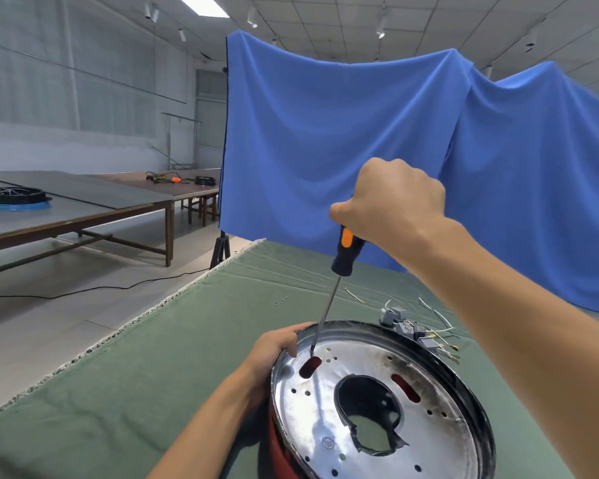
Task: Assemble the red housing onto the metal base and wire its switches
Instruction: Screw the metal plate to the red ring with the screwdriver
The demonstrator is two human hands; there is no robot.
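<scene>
Under my right hand [395,202], fisted on the screwdriver [347,252], the tip meets the metal base [377,402]; my left hand [274,354] grips its rim over the red housing [281,451]. A slip could gouge fingers.

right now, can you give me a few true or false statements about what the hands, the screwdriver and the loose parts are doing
1. The right hand grips the screwdriver by its handle. True.
2. The screwdriver tip sits in the large centre opening of the metal base. False: it meets the base near a small slot by the left rim.
3. The left hand holds the rim of the base. True.
4. The grey switches with wires are already mounted in the base. False: they lie loose on the green cloth behind it.
5. The red housing sits on top of the base. False: red shows beneath it.
</scene>
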